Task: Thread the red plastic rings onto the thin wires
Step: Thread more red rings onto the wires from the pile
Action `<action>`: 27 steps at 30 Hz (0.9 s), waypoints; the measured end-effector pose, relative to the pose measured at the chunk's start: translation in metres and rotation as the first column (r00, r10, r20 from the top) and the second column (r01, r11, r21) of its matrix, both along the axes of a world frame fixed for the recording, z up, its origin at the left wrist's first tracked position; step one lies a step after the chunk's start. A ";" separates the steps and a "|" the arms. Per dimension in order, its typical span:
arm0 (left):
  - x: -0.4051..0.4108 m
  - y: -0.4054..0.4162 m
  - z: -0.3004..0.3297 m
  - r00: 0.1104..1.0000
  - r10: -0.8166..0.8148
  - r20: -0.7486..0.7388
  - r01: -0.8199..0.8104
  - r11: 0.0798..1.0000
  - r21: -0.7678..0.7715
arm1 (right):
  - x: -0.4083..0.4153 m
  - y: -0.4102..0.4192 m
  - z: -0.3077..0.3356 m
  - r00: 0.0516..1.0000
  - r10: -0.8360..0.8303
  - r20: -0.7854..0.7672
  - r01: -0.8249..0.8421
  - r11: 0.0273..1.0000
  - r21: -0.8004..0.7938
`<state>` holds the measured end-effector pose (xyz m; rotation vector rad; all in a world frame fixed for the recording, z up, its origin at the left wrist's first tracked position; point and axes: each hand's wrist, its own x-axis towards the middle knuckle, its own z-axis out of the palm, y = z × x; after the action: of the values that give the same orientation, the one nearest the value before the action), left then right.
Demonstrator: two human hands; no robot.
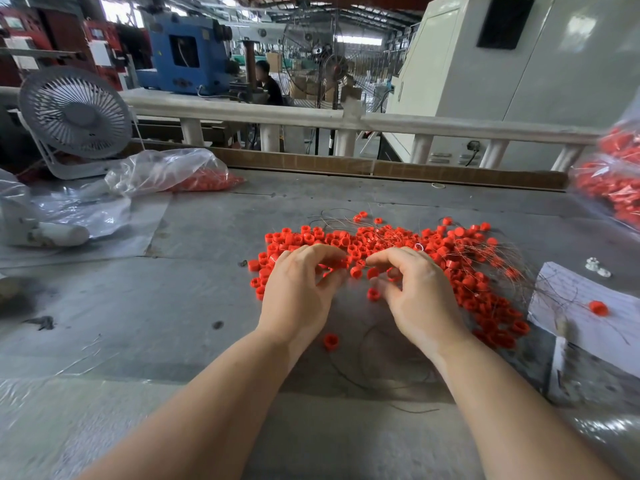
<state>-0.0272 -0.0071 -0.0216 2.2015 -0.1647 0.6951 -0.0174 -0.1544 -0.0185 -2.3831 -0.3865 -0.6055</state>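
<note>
A heap of red plastic rings (398, 244) is spread on the grey table (194, 237), tangled with thin wires (540, 289). The left hand (298, 292) and right hand (415, 296) are curled over its near edge; whether anything is pinched cannot be told. The rings are judged light and stiff, best pinched by the rim; the wires look springy.

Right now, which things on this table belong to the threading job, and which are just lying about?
Job:
- ring pile
- wires
- left hand
- right hand
- bags of rings

Lying about:
- desk fan
- paper
- rubber band
- white bottle
</note>
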 end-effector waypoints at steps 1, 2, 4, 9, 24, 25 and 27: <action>0.000 -0.001 0.000 1.000 -0.021 0.014 0.021 1.000 -0.015 | 0.001 -0.001 -0.001 1.000 -0.016 -0.002 0.016 1.000 -0.016; -0.001 -0.001 0.000 0.999 -0.045 0.026 0.045 0.999 -0.024 | 0.002 -0.002 -0.002 1.000 -0.030 -0.005 0.030 0.999 -0.031; -0.002 -0.003 0.000 0.996 -0.086 0.038 0.088 0.996 -0.029 | 0.002 -0.002 -0.003 0.999 -0.048 -0.014 0.048 0.998 -0.043; -0.003 -0.005 -0.002 0.990 -0.140 0.004 0.140 0.990 -0.027 | 0.000 0.000 -0.003 0.998 0.011 -0.061 -0.015 0.998 -0.062; -0.014 -0.004 0.012 0.837 -0.496 -0.230 0.505 0.863 -0.024 | 0.003 -0.007 0.003 0.996 -0.085 -0.003 0.085 0.984 0.154; -0.015 -0.004 0.012 0.819 -0.516 -0.250 0.532 0.847 -0.004 | 0.003 -0.007 0.004 0.995 -0.099 0.006 0.097 0.981 0.167; -0.016 -0.004 0.012 0.814 -0.511 -0.276 0.541 0.840 0.040 | 0.002 -0.009 0.005 0.993 -0.117 0.013 0.113 0.976 0.187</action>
<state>-0.0430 -0.0115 -0.0100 2.1817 -0.6725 0.0871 -0.0153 -0.1631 -0.0138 -2.2311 -0.1934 -0.6921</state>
